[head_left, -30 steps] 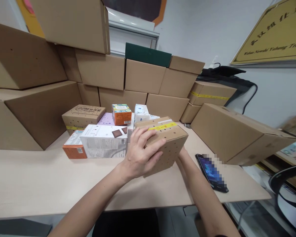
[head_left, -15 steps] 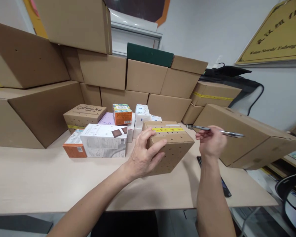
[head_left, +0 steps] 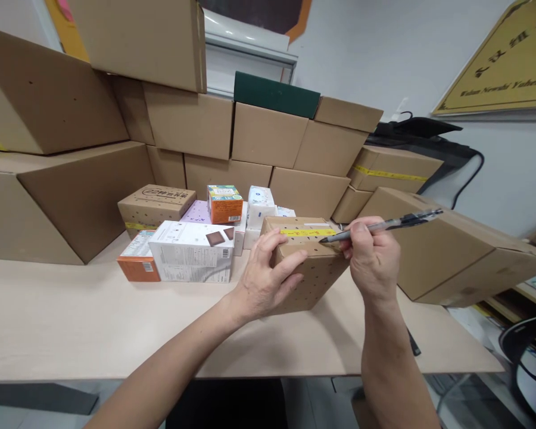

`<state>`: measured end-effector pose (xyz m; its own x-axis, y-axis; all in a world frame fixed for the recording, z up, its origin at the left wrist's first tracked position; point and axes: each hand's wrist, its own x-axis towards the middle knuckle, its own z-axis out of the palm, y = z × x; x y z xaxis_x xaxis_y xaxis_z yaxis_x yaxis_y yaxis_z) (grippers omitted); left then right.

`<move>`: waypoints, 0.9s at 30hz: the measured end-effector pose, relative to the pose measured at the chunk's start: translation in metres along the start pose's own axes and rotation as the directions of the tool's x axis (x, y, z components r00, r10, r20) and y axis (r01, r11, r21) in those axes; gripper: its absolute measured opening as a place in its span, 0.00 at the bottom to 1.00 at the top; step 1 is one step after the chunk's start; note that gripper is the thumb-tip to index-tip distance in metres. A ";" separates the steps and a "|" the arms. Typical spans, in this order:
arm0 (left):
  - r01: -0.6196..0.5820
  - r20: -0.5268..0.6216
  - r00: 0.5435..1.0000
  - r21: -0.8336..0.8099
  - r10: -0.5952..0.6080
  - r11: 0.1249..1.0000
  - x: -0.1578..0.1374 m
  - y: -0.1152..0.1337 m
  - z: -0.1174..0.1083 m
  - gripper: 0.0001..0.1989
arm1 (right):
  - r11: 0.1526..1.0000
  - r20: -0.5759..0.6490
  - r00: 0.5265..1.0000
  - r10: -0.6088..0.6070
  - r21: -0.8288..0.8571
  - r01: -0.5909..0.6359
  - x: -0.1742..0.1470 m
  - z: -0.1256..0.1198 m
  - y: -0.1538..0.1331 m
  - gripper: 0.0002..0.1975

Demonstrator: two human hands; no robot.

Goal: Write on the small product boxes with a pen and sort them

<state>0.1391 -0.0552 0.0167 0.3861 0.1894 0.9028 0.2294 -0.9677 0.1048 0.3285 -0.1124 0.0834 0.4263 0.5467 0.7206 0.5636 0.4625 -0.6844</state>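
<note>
A small cardboard box (head_left: 310, 280) with dark specks and yellow tape (head_left: 304, 233) across its top stands tilted on the table in front of me. My left hand (head_left: 268, 271) grips its left side, with the thumb on the front edge and the fingers over the top corner. In my right hand (head_left: 373, 256) a pen (head_left: 384, 225) is pinched between thumb and fingers. Its tip is at the box's top face, close to the tape; whether it touches I cannot tell. The underside of the box is hidden.
Behind stand a white box (head_left: 192, 256), an orange box (head_left: 224, 205), a purple box (head_left: 197, 212) and a speckled carton (head_left: 156, 205). Large cartons (head_left: 268, 134) are stacked along the back and left. Another carton (head_left: 455, 250) leans at right. A dark object (head_left: 413, 344) lies partly behind my right forearm.
My right hand has moved left to the box and turned the pen so that its tip points at the top face. The left hand keeps its hold on the box.
</note>
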 end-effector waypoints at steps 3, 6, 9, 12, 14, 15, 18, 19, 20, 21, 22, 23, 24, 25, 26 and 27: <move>-0.002 -0.008 1.000 0.000 0.002 1.000 0.000 0.000 0.000 0.27 | 1.000 0.014 1.000 -0.009 -0.030 0.009 0.001 -0.001 0.001 0.18; -0.008 -0.017 1.000 -0.005 0.008 1.000 0.000 0.000 0.000 0.27 | 1.000 0.015 1.000 -0.008 -0.024 0.008 0.001 -0.001 0.001 0.18; -0.016 -0.024 1.000 -0.005 0.016 1.000 0.000 0.000 0.001 0.26 | 0.999 0.005 1.000 -0.008 -0.040 0.009 0.001 0.000 0.000 0.19; -0.019 -0.034 0.999 -0.012 0.018 1.000 0.000 -0.001 0.001 0.26 | 0.999 0.013 1.000 -0.017 -0.052 0.017 0.002 0.000 0.000 0.19; -0.016 -0.037 0.999 -0.021 0.016 1.000 -0.001 -0.001 0.002 0.26 | 0.999 0.029 0.999 -0.013 -0.038 0.015 0.002 -0.001 0.001 0.19; -0.015 -0.038 0.999 -0.024 0.014 1.000 -0.001 -0.001 0.002 0.27 | 1.000 0.035 0.999 -0.007 -0.024 0.008 0.003 -0.001 0.001 0.19; -0.012 -0.030 0.999 -0.022 0.011 1.000 -0.001 -0.002 0.001 0.27 | 0.999 0.033 0.999 0.019 0.025 -0.020 0.003 -0.001 0.001 0.18; -0.014 -0.027 1.000 -0.018 0.013 1.000 -0.001 -0.002 0.001 0.26 | 0.999 0.010 1.000 0.025 0.045 -0.026 0.003 0.000 0.000 0.18; -0.017 -0.026 1.000 -0.013 0.017 1.000 -0.001 -0.002 0.001 0.26 | 0.997 -0.032 0.999 0.029 0.073 -0.026 0.002 0.001 0.000 0.17; -0.023 -0.026 0.999 -0.007 0.023 1.000 -0.001 -0.003 0.001 0.25 | 0.994 -0.088 0.996 0.031 0.110 -0.021 0.002 0.003 0.000 0.17; -0.029 -0.023 0.999 0.000 0.029 1.000 0.000 -0.003 0.001 0.25 | 0.988 -0.152 0.988 0.036 0.152 -0.013 0.001 0.005 0.002 0.17; -0.034 -0.022 0.999 0.008 0.034 0.999 0.000 -0.004 0.001 0.24 | 0.981 -0.212 0.976 0.046 0.196 -0.004 0.001 0.006 0.004 0.16; -0.037 -0.019 0.999 0.014 0.037 0.999 0.000 -0.005 0.002 0.24 | 0.972 -0.261 0.964 0.060 0.233 0.002 0.001 0.006 0.009 0.16; -0.039 -0.017 0.999 0.020 0.039 0.999 0.000 -0.006 0.002 0.23 | 0.967 -0.294 0.953 0.076 0.254 0.001 0.002 0.005 0.015 0.15; -0.040 -0.017 0.999 0.024 0.041 0.999 0.000 -0.007 0.003 0.23 | 0.968 -0.312 0.946 0.091 0.252 -0.010 0.003 0.003 0.024 0.16; -0.038 -0.019 0.999 0.026 0.039 0.999 0.000 -0.009 0.004 0.23 | 0.976 -0.316 0.943 0.103 0.217 -0.034 0.003 0.000 0.035 0.17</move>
<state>0.1404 -0.0463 0.0143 0.3779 0.1488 0.9138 0.2380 -0.9694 0.0595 0.3500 -0.0946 0.0618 0.6838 0.3424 0.6443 0.3818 0.5845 -0.7159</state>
